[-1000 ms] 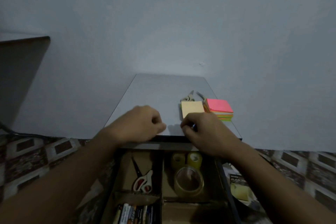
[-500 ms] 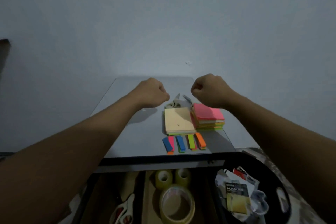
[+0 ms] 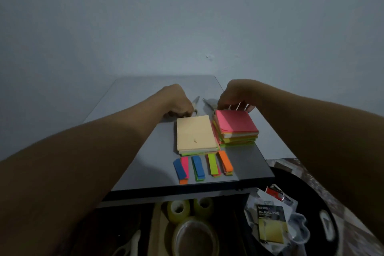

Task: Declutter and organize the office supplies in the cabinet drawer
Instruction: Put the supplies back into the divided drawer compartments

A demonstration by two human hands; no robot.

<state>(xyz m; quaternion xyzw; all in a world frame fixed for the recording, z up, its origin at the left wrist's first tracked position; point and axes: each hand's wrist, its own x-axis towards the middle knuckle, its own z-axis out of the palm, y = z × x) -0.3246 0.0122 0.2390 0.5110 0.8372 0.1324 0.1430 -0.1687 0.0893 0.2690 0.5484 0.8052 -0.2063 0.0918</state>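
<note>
**Drawer open; paper goods laid out on the surface above**

I find the drawer open below the front edge of the surface. Its middle compartment holds two small tape rolls side by side, with a large clear tape roll just in front of them. The left compartment shows pale scissors handles, dimly lit. To the right, a black bin holds loose packaging, including an alkaline battery card.

On the surface, a cream pad lies just beside a pink-topped sticky stack, which sits near the right edge. Colour tabs lie in a row near the front edge. Bare room remains left of the pad.

The left hand is curled at the pad's far corner, beside a metal piece; I cannot tell whether it holds anything. The right hand sets bent fingers at the stack's far edge; I cannot tell whether they grip it.
</note>
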